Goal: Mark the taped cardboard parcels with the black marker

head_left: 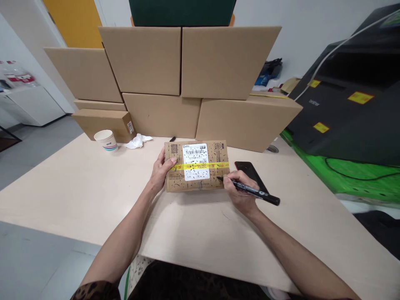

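Note:
My left hand (161, 171) grips the left end of a small cardboard box (175, 183), thumb on its front face. The box is tilted toward me over the table. On that face are a white shipping label (196, 171), a band of yellow tape (218, 165) and many short black marks. My right hand (242, 189) is closed around a black marker pen (258, 192). The pen's tip is at the lower right of the face, right of the label; whether it touches cannot be told. Behind my right hand lies a dark phone (250, 171).
Large cardboard boxes (150, 62) are stacked along the table's (78, 200) far edge. A paper cup (106, 140), a crumpled tissue (138, 141) and a smaller long box (103, 121) stand at the back left. A black case (343, 121) is at the right, beyond the table.

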`<state>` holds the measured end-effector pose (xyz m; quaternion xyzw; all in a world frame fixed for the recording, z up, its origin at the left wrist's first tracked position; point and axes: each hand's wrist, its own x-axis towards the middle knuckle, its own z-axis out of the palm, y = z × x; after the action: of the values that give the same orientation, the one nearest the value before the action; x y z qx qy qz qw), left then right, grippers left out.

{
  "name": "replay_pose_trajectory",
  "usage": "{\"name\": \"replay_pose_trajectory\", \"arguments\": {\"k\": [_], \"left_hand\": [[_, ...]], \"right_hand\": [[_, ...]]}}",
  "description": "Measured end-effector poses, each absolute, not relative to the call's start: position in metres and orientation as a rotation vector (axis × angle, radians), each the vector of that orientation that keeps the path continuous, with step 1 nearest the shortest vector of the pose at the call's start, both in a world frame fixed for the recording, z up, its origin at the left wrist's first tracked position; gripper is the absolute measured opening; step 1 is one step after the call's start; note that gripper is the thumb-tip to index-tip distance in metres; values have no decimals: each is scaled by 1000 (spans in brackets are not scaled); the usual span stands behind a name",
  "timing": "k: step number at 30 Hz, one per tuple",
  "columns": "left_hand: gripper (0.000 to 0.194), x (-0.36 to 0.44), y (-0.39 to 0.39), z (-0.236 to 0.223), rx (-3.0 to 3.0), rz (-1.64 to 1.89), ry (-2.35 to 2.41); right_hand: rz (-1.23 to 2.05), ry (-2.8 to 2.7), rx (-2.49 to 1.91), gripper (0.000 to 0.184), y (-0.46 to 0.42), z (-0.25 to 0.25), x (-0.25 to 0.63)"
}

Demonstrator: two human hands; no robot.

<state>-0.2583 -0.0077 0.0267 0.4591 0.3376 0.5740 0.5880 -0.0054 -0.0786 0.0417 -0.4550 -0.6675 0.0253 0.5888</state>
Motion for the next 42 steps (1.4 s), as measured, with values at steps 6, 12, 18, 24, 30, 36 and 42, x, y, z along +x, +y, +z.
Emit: {"name": "replay_pose_trajectory", "arguments": {"k": [6,12,18,24,30,36,42], "left_hand": [[78,-259,-7,26,1092,1333,781],[83,-259,-7,25,1075,1326,774],[80,-258,-6,26,1066,1339,776],[82,-257,-6,26,1065,1346,782],[77,-257,-7,28,1078,1353,790],[76,-259,-8,28,1066,1331,812],[76,-259,-7,29,1065,1340,839]], "right_hand": [[19,-1527,-1128,20,-78,42,-6],[-19,-1460,-1118,17,-75,40,-1],[-56,-1504,-1122,18,-75,41,-3],[-20,-1487,-1084,18,-78,40,4],[46,-1583,-1121,21,-82,42,2],[28,-1608,-1049,19,-89,44,6],[13,-1675,-1032,19,-89,43,6]]}}
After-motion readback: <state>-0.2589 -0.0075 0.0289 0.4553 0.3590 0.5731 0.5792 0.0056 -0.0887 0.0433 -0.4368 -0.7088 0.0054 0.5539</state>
